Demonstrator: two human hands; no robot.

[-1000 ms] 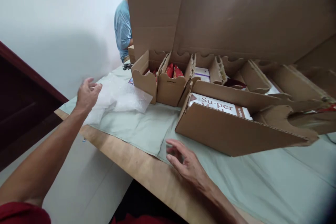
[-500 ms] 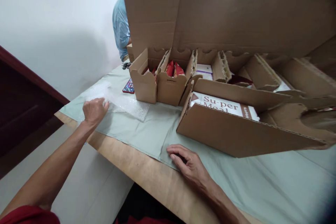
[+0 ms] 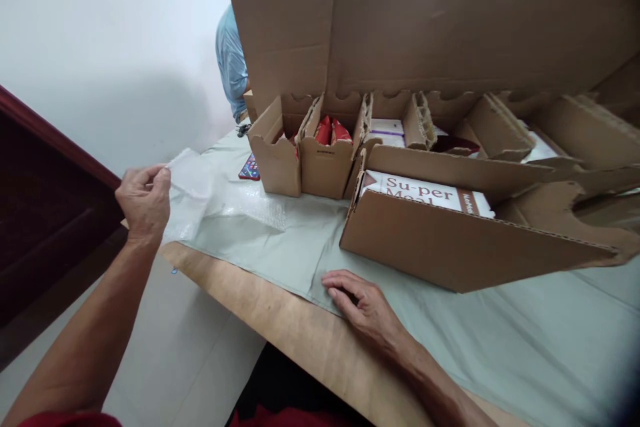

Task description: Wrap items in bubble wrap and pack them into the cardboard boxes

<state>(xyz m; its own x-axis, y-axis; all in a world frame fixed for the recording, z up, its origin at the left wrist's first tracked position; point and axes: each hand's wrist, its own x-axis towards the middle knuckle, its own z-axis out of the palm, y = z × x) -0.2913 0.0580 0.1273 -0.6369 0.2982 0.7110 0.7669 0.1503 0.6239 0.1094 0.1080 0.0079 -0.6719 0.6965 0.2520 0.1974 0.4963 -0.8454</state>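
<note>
My left hand [image 3: 145, 203] is closed in a pinch on the near-left edge of a sheet of bubble wrap [image 3: 245, 203], lifting that edge off the table. The rest of the clear sheet lies crumpled on the pale green cloth [image 3: 280, 260]. Resting on the cloth near the table's front edge is my right hand [image 3: 363, 300], its fingers loosely curved and apart, with nothing in it. Beyond it stands a long cardboard bin [image 3: 415, 233] holding a white "Su-per Meal" carton [image 3: 425, 193].
A row of cardboard bins [image 3: 327, 170] holds red packets [image 3: 333, 132] and white boxes [image 3: 387, 130]. A tall cardboard panel [image 3: 450, 20] rises behind. A phone [image 3: 249, 168] lies left of the bins. A person in a blue shirt [image 3: 231, 60] is partly hidden behind the panel.
My left hand has moved left and slightly up, pulling the bubble wrap's edge with it and raising it. My right hand stays in nearly the same place on the cloth.
</note>
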